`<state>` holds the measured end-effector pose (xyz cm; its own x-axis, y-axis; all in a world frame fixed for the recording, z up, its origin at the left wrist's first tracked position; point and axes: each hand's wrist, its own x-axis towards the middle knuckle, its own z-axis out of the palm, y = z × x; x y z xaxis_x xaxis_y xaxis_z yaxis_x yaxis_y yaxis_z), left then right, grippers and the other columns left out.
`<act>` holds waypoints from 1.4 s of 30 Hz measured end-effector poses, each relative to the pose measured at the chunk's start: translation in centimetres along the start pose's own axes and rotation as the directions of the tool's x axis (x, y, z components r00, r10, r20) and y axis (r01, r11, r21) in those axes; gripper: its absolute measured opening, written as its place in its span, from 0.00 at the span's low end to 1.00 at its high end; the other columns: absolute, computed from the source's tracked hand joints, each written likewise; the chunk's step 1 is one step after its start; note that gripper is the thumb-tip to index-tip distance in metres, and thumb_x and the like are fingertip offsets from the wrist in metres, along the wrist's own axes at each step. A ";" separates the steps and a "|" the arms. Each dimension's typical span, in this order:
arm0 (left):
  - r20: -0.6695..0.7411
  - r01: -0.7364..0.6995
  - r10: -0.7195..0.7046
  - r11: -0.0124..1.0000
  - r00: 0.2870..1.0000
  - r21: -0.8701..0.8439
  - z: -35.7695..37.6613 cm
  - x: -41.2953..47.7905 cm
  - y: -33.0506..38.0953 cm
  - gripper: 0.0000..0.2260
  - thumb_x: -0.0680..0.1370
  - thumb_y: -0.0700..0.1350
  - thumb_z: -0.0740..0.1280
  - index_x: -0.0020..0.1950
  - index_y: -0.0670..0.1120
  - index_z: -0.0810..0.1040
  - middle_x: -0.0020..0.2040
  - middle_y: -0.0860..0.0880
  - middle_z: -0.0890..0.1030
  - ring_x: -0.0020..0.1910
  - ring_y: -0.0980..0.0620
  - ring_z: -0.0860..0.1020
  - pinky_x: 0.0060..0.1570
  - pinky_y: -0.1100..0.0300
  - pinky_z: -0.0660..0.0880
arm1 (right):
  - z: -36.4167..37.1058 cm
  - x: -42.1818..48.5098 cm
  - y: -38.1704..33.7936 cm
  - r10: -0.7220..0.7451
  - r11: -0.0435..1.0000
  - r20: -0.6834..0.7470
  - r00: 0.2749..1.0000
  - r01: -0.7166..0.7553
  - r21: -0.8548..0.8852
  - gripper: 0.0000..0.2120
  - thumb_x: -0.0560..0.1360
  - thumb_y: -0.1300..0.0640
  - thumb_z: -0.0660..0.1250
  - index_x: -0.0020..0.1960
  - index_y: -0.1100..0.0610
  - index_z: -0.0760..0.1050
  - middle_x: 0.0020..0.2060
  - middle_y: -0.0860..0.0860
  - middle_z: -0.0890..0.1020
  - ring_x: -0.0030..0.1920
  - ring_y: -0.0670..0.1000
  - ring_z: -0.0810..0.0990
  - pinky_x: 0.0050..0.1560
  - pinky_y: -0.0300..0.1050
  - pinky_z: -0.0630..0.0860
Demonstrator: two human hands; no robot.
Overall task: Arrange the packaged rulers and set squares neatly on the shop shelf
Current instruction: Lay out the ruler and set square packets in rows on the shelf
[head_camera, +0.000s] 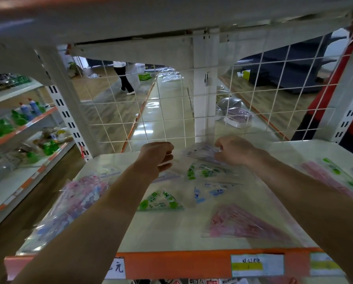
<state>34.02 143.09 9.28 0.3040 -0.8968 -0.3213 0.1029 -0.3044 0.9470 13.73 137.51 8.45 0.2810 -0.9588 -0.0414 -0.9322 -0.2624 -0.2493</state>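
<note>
So — left hand (157, 156): fingers curled, pinched the left edge of the clear plastic packet of set squares (198, 153).
Right hand (236, 150): fingers grasped its right edge.
Packet: held low at the back of the white shop shelf (171, 232), near the white wire grid (171, 111).
Nearby: green-printed triangular set-square packet (161, 199) and pink fanned packets (243, 224) lay apart — both nearer the front.

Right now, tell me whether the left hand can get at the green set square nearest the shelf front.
Probably yes. The green set square lies uncovered just right of the left forearm, nearer than the left hand; drawing the hand back should reach it.
</note>
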 end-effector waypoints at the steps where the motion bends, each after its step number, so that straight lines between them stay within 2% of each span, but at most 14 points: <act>1: -0.004 0.001 -0.001 1.000 1.000 -0.004 -0.4 -0.1 0.0 0.03 0.75 0.38 0.68 0.43 0.45 0.79 0.41 0.47 0.78 0.40 0.51 0.77 0.40 0.57 0.76 | -0.2 -0.1 -0.5 -0.035 0.999 -0.022 0.999 0.035 0.007 0.15 0.76 0.51 0.65 0.59 0.56 0.74 0.56 0.54 0.76 0.57 0.56 0.75 0.54 0.47 0.72; 3: -0.007 0.000 0.000 1.000 1.000 -0.011 -1.3 -0.6 0.2 0.03 0.76 0.38 0.68 0.42 0.44 0.79 0.40 0.47 0.78 0.40 0.51 0.77 0.42 0.56 0.76 | -0.5 -0.4 -1.9 -0.110 0.993 -0.068 0.992 0.113 0.044 0.06 0.76 0.53 0.64 0.52 0.53 0.76 0.51 0.52 0.76 0.53 0.56 0.76 0.49 0.44 0.70; 6: -0.018 -0.017 0.017 1.000 1.000 -0.003 -3.2 -1.6 0.6 0.04 0.76 0.38 0.68 0.41 0.45 0.78 0.38 0.47 0.77 0.38 0.51 0.76 0.42 0.57 0.75 | -1.1 -1.1 -4.8 -0.213 0.969 -0.104 0.972 0.224 0.109 0.09 0.77 0.55 0.63 0.53 0.56 0.79 0.51 0.51 0.80 0.51 0.53 0.78 0.49 0.44 0.72; 10: -0.078 -0.059 0.064 0.996 0.995 0.064 -7.2 -3.2 0.7 0.04 0.76 0.39 0.68 0.41 0.45 0.77 0.38 0.48 0.77 0.37 0.52 0.76 0.42 0.57 0.75 | -1.0 -1.9 -9.3 -0.324 0.925 -0.078 0.943 0.333 0.180 0.09 0.76 0.55 0.64 0.51 0.57 0.81 0.48 0.53 0.83 0.48 0.53 0.80 0.51 0.48 0.77; 14: -0.117 -0.123 0.150 0.970 0.982 0.211 -11.6 -5.2 0.4 0.03 0.76 0.39 0.66 0.48 0.44 0.78 0.41 0.47 0.77 0.38 0.53 0.76 0.39 0.60 0.73 | 0.1 -2.5 -13.4 -0.431 0.879 -0.026 0.902 0.426 0.214 0.10 0.77 0.55 0.65 0.53 0.57 0.81 0.49 0.51 0.82 0.48 0.51 0.78 0.49 0.45 0.74; 18: -0.222 -0.090 0.179 0.929 0.958 0.360 -14.9 -6.8 0.0 0.06 0.76 0.38 0.68 0.52 0.42 0.80 0.38 0.49 0.78 0.35 0.54 0.76 0.34 0.64 0.73 | 1.9 -2.9 -16.6 -0.524 0.829 0.050 0.850 0.496 0.260 0.10 0.76 0.54 0.64 0.52 0.56 0.81 0.49 0.50 0.83 0.49 0.49 0.80 0.51 0.46 0.76; 23: -0.285 -0.079 0.227 0.890 0.931 0.450 -18.0 -8.8 -0.9 0.07 0.76 0.39 0.68 0.52 0.41 0.81 0.42 0.44 0.80 0.39 0.50 0.76 0.39 0.60 0.74 | 4.3 -3.7 -19.8 -0.548 0.825 0.135 0.826 0.506 0.251 0.10 0.76 0.52 0.65 0.54 0.54 0.81 0.52 0.48 0.82 0.49 0.48 0.79 0.48 0.42 0.74; 26: -0.316 -0.085 0.297 0.835 0.901 0.544 -19.0 -9.5 -1.6 0.09 0.75 0.38 0.68 0.54 0.40 0.82 0.43 0.43 0.81 0.39 0.51 0.75 0.37 0.62 0.72 | 5.1 -4.9 -21.5 -0.561 0.824 0.162 0.812 0.528 0.208 0.16 0.75 0.45 0.65 0.58 0.53 0.78 0.51 0.47 0.79 0.48 0.47 0.76 0.45 0.42 0.71; 29: -0.298 -0.051 0.354 0.715 0.886 0.697 -19.5 -9.7 -2.3 0.11 0.75 0.40 0.68 0.57 0.41 0.81 0.52 0.45 0.81 0.45 0.51 0.77 0.41 0.62 0.73 | 5.5 -5.8 -22.8 -0.524 0.851 0.201 0.828 0.519 0.081 0.26 0.72 0.36 0.64 0.62 0.51 0.73 0.54 0.47 0.77 0.53 0.50 0.76 0.49 0.45 0.71; 32: -0.247 0.008 0.328 0.587 0.912 0.810 -19.8 -9.9 -2.7 0.14 0.76 0.42 0.67 0.61 0.44 0.79 0.59 0.48 0.79 0.51 0.50 0.78 0.47 0.61 0.73 | 6.3 -6.3 -23.8 -0.505 0.841 0.241 0.829 0.535 -0.077 0.29 0.67 0.32 0.65 0.57 0.51 0.72 0.56 0.49 0.77 0.53 0.52 0.75 0.47 0.46 0.70; 35: -0.243 0.020 0.326 0.561 0.914 0.828 -20.2 -9.6 -3.1 0.14 0.75 0.41 0.67 0.60 0.45 0.79 0.59 0.48 0.80 0.53 0.50 0.78 0.51 0.60 0.73 | 6.7 -6.3 -24.0 -0.504 0.840 0.241 0.829 0.536 -0.085 0.28 0.66 0.34 0.68 0.56 0.53 0.73 0.52 0.50 0.78 0.51 0.52 0.76 0.43 0.45 0.69; 38: -0.256 0.027 0.303 0.597 0.918 0.802 -20.4 -9.4 -3.6 0.13 0.75 0.40 0.67 0.59 0.45 0.80 0.57 0.47 0.80 0.52 0.49 0.78 0.53 0.58 0.74 | 6.5 -6.3 -23.6 -0.520 0.848 0.225 0.824 0.530 0.015 0.19 0.68 0.43 0.71 0.49 0.55 0.75 0.44 0.51 0.79 0.46 0.52 0.78 0.39 0.44 0.70; 42: -0.232 0.026 0.267 0.603 0.935 0.797 -20.4 -9.0 -3.9 0.13 0.74 0.40 0.68 0.58 0.44 0.80 0.57 0.46 0.80 0.49 0.50 0.78 0.50 0.60 0.73 | 6.4 -6.3 -23.1 -0.516 0.855 0.218 0.828 0.512 0.080 0.15 0.69 0.48 0.70 0.49 0.57 0.75 0.45 0.52 0.78 0.45 0.52 0.78 0.39 0.45 0.70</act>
<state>50.24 158.88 8.47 0.5320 -0.8454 -0.0472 -0.6853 -0.4626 0.5625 34.97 150.33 8.25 0.7634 -0.6352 -0.1167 -0.6355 -0.7064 -0.3117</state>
